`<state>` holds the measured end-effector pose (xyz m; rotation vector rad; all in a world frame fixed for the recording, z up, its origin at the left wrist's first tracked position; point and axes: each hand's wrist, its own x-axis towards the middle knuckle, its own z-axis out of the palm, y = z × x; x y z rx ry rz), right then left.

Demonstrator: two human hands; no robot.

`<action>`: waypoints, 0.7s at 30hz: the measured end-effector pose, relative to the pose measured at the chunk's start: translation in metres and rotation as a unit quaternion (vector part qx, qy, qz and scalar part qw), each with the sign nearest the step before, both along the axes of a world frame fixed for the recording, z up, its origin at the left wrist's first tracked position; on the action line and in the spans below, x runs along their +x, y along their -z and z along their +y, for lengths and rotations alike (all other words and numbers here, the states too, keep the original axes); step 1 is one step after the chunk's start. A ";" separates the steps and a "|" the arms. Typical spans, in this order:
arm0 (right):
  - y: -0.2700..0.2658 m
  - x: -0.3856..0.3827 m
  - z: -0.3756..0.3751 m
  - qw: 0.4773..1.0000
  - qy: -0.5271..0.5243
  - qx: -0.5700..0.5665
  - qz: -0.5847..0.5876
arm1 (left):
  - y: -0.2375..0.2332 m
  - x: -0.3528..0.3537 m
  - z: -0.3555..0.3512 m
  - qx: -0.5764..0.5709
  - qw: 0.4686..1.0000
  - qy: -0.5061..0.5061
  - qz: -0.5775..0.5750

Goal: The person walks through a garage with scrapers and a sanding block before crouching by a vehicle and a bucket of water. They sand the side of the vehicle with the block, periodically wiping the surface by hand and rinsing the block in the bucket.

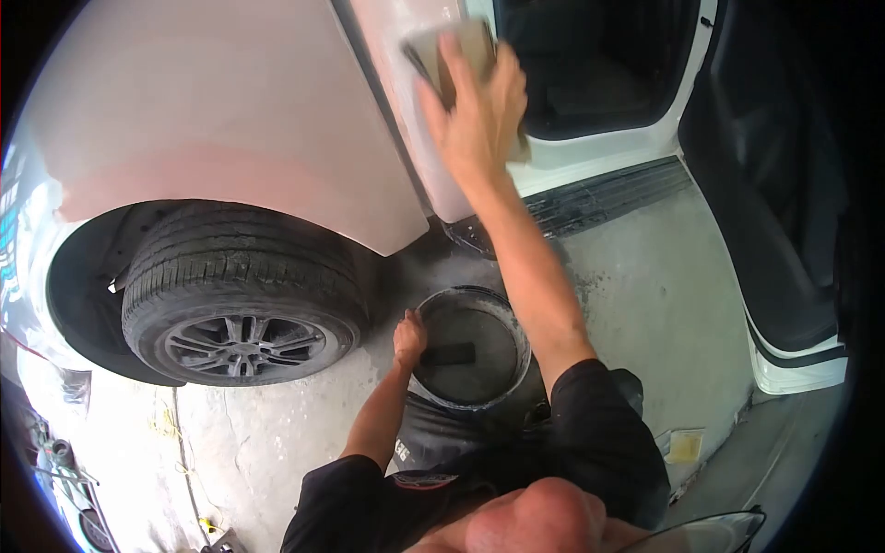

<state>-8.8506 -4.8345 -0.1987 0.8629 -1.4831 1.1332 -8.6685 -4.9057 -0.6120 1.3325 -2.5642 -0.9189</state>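
My right hand (pixel 475 115) is raised against the pale pillar of the car body (pixel 415 83), closed around a flat, tan, dark-edged sanding block (pixel 475 46). Motion blurs the block and part of the hand. Lower down, my left hand (pixel 410 339) grips the left rim of a round black bucket (pixel 519 327), its fingers partly hidden. Inside this bucket are greyish water (pixel 493 336) and a dark rectangular block (pixel 449 354).
Left of the bucket is a car wheel (pixel 244 346) under a fender panel (pixel 230 101) with pinkish patches. An open door (pixel 765 184) stands on the right, beyond a black side step (pixel 608 198). A yellowish pad (pixel 684 448) lies on the concrete floor (pixel 636 276).
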 end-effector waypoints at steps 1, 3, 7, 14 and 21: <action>-0.006 0.001 0.000 1.000 -0.014 0.006 -0.015 | 0.000 -0.002 0.000 -0.006 1.000 -0.003 0.007; 0.013 0.004 0.001 0.999 -0.021 0.026 -0.036 | -0.002 0.002 0.003 -0.004 1.000 -0.007 0.006; 0.144 0.012 0.011 0.997 -0.013 0.057 -0.048 | -0.014 -0.002 0.005 -0.006 1.000 -0.009 0.006; 0.002 0.020 -0.021 1.000 -0.011 0.006 -0.016 | -0.001 0.001 0.001 -0.023 1.000 0.001 0.021; 0.116 0.025 -0.010 0.999 0.005 0.039 -0.027 | -0.011 0.004 0.005 -0.008 1.000 -0.008 0.021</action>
